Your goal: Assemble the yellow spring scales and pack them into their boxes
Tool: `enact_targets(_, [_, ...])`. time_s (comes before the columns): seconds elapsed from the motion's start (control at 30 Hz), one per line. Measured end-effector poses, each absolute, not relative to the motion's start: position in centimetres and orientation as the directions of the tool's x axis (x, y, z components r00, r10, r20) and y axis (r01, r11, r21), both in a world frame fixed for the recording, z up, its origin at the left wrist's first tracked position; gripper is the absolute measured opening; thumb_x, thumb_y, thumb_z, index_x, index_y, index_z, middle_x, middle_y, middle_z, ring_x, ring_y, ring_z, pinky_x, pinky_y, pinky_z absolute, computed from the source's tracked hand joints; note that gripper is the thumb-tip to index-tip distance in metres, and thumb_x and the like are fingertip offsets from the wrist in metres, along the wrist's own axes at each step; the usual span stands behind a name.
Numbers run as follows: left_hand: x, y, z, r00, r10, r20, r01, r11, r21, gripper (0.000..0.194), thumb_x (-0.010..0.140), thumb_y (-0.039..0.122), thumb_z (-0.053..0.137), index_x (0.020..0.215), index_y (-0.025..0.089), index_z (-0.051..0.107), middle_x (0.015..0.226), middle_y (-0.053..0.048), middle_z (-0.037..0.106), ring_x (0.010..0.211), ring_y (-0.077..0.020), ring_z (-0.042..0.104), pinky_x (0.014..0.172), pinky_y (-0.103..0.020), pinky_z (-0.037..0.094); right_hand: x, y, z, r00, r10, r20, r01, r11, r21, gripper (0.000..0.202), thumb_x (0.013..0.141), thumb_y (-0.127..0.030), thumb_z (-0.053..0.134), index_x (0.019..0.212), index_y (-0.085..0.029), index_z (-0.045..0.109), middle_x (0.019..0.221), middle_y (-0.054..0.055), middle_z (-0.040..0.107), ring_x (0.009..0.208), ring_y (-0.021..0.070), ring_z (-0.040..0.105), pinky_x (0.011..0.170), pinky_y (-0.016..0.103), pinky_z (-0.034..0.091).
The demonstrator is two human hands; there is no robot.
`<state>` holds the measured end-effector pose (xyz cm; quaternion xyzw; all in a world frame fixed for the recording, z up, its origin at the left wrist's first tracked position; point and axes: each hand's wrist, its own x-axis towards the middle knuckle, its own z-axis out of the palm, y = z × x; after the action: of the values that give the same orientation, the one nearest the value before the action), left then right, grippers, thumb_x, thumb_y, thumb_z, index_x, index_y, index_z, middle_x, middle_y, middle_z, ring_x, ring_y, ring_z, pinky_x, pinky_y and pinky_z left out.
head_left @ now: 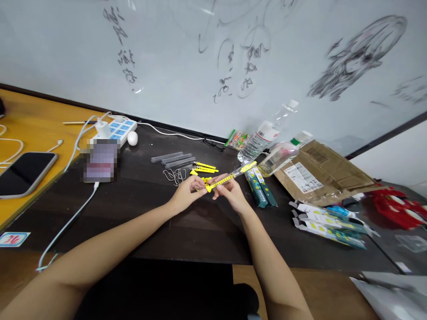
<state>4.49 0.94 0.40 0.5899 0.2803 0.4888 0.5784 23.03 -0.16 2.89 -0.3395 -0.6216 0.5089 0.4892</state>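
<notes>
My right hand (230,193) is closed around the clear tube of a spring scale (224,180) with a yellow graduated strip inside and yellow ends. The scale slants up to the right. At its lower yellow end, my left hand (190,191) pinches with thumb and fingers; a thin bit there is too small to make out. Just beyond the hands lie yellow scale strips (205,167) and other small yellow parts. Metal hooks (175,176) are heaped beside my left hand, and several clear plastic tubes (173,159) lie behind them.
Green boxes (261,186) lie right of my hands, with opened boxes (330,224) farther right. Two plastic bottles (259,141) and a cardboard parcel (320,171) are behind. At left are a power strip (122,130), a charging cable (71,226) and a phone (28,173).
</notes>
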Motion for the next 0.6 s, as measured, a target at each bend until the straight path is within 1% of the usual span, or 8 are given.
enact_targets(0.07, [4.42,0.80,0.48,0.344,0.893,0.290,-0.210,-0.227,0.951,0.020,0.072,0.019,0.069,0.084,0.016,0.053,0.083,-0.001,0.063,0.081,-0.0121,0.062,0.080,-0.028,0.046,22.91,-0.19,2.79,-0.263,0.925,0.274,-0.060,0.268,-0.962,0.021,0.079,-0.033,0.068,0.091,-0.018,0.058,0.095,0.003,0.064,0.057,0.0070,0.055,0.054,0.026,0.058])
enact_targets(0.13, [4.38,0.68,0.56,0.333,0.890,0.310,-0.187,-0.260,0.947,0.018,0.073,0.018,0.068,0.084,0.016,0.054,0.084,-0.001,0.062,0.083,-0.0123,0.062,0.082,-0.028,0.046,22.84,-0.19,2.61,-0.235,0.930,0.283,-0.054,0.278,-0.959,0.021,0.079,-0.032,0.069,0.090,-0.018,0.059,0.085,0.000,0.061,0.056,0.0068,0.054,0.053,0.025,0.058])
enact_targets(0.2, [4.35,0.62,0.64,0.330,0.890,0.316,-0.171,-0.273,0.947,0.016,0.074,0.017,0.067,0.083,0.016,0.054,0.084,-0.001,0.062,0.083,-0.0123,0.062,0.082,-0.028,0.047,22.78,-0.17,2.43,-0.215,0.933,0.289,-0.050,0.285,-0.957,0.022,0.078,-0.032,0.070,0.091,-0.018,0.059,0.074,-0.003,0.058,0.053,0.0069,0.053,0.051,0.025,0.058])
enact_targets(0.27, [4.32,0.61,0.71,0.328,0.892,0.310,-0.161,-0.271,0.949,0.014,0.074,0.018,0.067,0.082,0.016,0.055,0.083,-0.001,0.062,0.083,-0.0124,0.062,0.082,-0.028,0.047,22.72,-0.15,2.32,-0.208,0.933,0.293,-0.054,0.288,-0.956,0.022,0.077,-0.031,0.071,0.090,-0.019,0.058,0.068,-0.005,0.055,0.051,0.0069,0.052,0.050,0.025,0.058])
enact_targets(0.47, [4.25,0.49,0.89,0.325,0.894,0.307,-0.140,-0.276,0.951,0.014,0.075,0.020,0.067,0.082,0.016,0.055,0.082,-0.001,0.063,0.082,-0.0133,0.063,0.081,-0.029,0.048,22.57,-0.16,2.34,-0.232,0.932,0.278,-0.077,0.268,-0.960,0.023,0.078,-0.032,0.070,0.092,-0.019,0.056,0.060,-0.007,0.054,0.047,0.0063,0.050,0.050,0.025,0.058])
enact_targets(0.6, [4.21,0.35,0.99,0.324,0.894,0.309,-0.122,-0.285,0.951,0.015,0.075,0.021,0.067,0.083,0.016,0.055,0.083,-0.002,0.064,0.082,-0.0139,0.064,0.082,-0.030,0.048,22.42,-0.25,2.26,-0.272,0.928,0.253,-0.093,0.236,-0.967,0.025,0.079,-0.034,0.068,0.093,-0.019,0.054,0.059,-0.006,0.058,0.046,0.0070,0.052,0.049,0.025,0.057])
